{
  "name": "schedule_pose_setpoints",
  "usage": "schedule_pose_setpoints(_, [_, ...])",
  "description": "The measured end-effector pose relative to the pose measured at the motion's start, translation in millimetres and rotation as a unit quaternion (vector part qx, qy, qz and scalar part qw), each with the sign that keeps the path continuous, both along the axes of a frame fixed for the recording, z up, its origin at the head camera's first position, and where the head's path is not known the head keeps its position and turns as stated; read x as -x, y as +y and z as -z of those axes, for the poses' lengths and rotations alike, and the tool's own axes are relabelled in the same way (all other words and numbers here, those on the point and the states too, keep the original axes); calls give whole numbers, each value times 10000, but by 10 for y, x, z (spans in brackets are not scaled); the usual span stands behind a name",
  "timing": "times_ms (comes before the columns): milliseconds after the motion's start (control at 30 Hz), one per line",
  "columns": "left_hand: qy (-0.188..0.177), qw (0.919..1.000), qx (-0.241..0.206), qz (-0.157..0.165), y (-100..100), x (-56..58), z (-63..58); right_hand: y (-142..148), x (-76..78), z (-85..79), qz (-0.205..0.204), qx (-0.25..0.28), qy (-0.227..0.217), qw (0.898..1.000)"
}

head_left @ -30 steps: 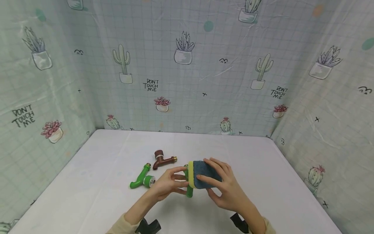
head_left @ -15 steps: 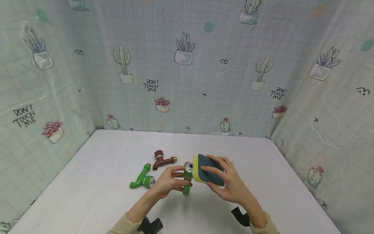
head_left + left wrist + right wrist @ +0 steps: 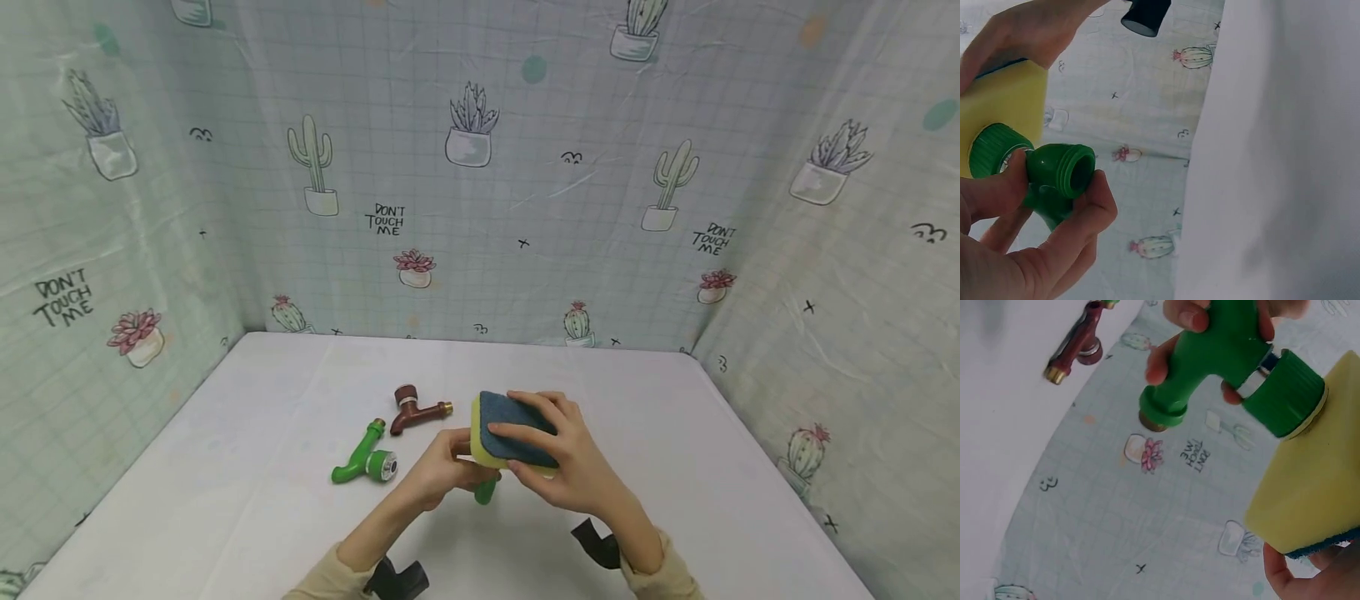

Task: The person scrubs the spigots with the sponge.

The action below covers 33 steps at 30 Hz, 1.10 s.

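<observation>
My left hand (image 3: pixel 437 473) grips a green faucet (image 3: pixel 1054 165) by its body, fingers curled around it above the table. In the head view only the faucet's spout end shows below a sponge (image 3: pixel 517 429), which hides the rest. The sponge is yellow with a dark blue scouring side, and my right hand (image 3: pixel 566 458) holds it from the right with fingers spread over the blue face. In the right wrist view the yellow face of the sponge (image 3: pixel 1310 481) touches the round knob end of the green faucet (image 3: pixel 1216 356).
On the white table (image 3: pixel 300 533), a second green faucet (image 3: pixel 366 457) lies left of my hands. Behind it lies a brown faucet (image 3: pixel 416 409) with a brass end. Patterned cloth walls (image 3: pixel 480 208) stand at the back and both sides.
The sponge first drew right off the faucet, baring its silver knob end, then came back left and over it. The green faucet stays in the left hand; the faucets on the table stay put.
</observation>
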<state>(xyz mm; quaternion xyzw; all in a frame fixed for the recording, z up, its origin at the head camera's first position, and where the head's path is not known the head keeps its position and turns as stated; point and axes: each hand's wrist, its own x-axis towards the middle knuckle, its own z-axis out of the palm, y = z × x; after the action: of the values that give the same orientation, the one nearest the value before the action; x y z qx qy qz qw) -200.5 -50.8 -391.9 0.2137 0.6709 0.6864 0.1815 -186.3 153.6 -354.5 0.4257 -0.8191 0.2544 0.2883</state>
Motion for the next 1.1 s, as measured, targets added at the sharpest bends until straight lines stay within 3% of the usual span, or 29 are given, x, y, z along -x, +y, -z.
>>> schedule_pose_setpoints(200, [-297, 9996, 10, 20, -55, 29, -28, 185, 38, 71, 147, 232, -356, 9990])
schedule_pose_setpoints(467, [-287, 9996, 44, -34, -56, 31, -35, 116, 55, 39, -8, 290, -317, 9991])
schedule_pose_setpoints(733, [-704, 9975, -80, -24, -176, 45, -38, 211, 88, 86, 178, 372, -367, 9985])
schedule_pose_setpoints(967, [-454, 9986, 131, -239, -161, 32, -44, 119, 73, 49, -135, 555, -510, 9971])
schedule_pose_setpoints(1100, [-407, 9986, 130, -297, -149, 23, -53, 133, 68, 84, -18, 476, -714, 9963])
